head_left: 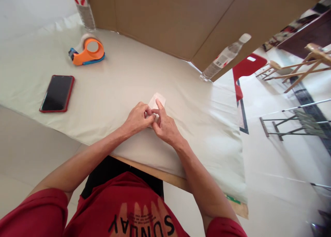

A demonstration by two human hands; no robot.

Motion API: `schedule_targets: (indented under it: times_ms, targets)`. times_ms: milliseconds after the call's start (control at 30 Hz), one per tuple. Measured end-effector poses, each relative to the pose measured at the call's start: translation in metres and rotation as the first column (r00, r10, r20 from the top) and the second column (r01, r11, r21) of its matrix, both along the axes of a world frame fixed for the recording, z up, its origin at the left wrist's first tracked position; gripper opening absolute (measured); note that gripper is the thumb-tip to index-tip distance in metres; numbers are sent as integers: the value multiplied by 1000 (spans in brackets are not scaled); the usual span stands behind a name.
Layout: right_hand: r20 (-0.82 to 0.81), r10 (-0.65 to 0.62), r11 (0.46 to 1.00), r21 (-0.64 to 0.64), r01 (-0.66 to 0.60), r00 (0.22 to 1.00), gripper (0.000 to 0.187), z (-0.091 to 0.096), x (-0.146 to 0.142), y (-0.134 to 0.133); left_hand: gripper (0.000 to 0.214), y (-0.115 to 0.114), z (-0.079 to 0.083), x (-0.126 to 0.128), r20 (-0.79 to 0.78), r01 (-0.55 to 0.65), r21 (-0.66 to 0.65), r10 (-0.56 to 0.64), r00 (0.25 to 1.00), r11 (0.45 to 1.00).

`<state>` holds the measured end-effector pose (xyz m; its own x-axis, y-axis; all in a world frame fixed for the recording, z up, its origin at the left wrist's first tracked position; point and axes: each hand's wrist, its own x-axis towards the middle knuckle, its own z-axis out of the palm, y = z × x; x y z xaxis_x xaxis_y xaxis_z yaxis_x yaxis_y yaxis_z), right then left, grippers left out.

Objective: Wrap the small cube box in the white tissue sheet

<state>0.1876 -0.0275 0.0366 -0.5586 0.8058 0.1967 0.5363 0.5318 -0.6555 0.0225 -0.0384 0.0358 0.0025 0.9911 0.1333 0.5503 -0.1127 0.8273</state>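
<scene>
A small piece of white paper (159,98) lies between my hands on the cloth-covered table, its upper corner showing beyond my fingers. My left hand (137,119) is closed, thumb and curled fingers pinching the paper's near left edge. From the other side my right hand (166,127) grips the paper too, with one finger stretched up across it. The fingertips of both hands meet, and they hide the lower part of the paper.
An orange tape dispenser (89,52) and a red-cased phone (57,94) lie to the left. A brown cardboard panel (160,20) stands behind, with water bottles (219,62) (86,14) beside its ends. A red chair (248,70) and folding stools (292,125) are at right.
</scene>
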Motion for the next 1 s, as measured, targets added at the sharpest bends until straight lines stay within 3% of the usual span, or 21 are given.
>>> schedule_targets:
  times_ms: [100, 200, 267, 333, 400, 467, 600, 667, 833, 1000]
  targets:
    - [-66, 29, 997, -64, -33, 997, 82, 5, 8, 1, 14, 2, -3, 0, -23, 42, 39, -41, 999, 998]
    - [-197, -179, 979, -131, 155, 964, 63, 5, 21, 8, 13, 2, -5, -1, -25, 53, 59, -52, 998, 997]
    - [-212, -383, 909, -260, 326, 899, 49, 3, 30, 16, 13, 3, -6, 0, -16, 52, 64, -51, 999, 997]
    - [-149, -507, 803, -439, 403, 849, 47, 0, 35, 27, 14, 3, -8, 0, -6, 49, 76, -49, 999, 996]
    - [-107, -547, 715, -575, 396, 831, 51, -4, 33, 37, 14, 3, -10, 1, -1, 48, 100, -48, 999, 994]
    - [-124, -550, 679, -642, 355, 826, 51, -7, 26, 46, 13, 2, -13, 0, -3, 51, 126, -51, 999, 991]
    - [-169, -500, 694, -665, 277, 849, 36, -12, 6, 62, 7, 0, -19, -1, -31, 63, 173, -59, 998, 983]
    - [-201, -483, 712, -657, 248, 852, 32, -15, -1, 68, 23, 0, -22, -2, -60, 82, 192, -72, 996, 978]
    - [-334, -357, 832, -539, 134, 872, 20, -20, -6, 75, 23, 1, -28, -3, -95, 133, 182, -118, 988, 974]
    - [-474, -355, 859, -506, 80, 806, 21, -20, -5, 63, 32, -1, -26, -2, -48, 24, 132, -18, 999, 991]
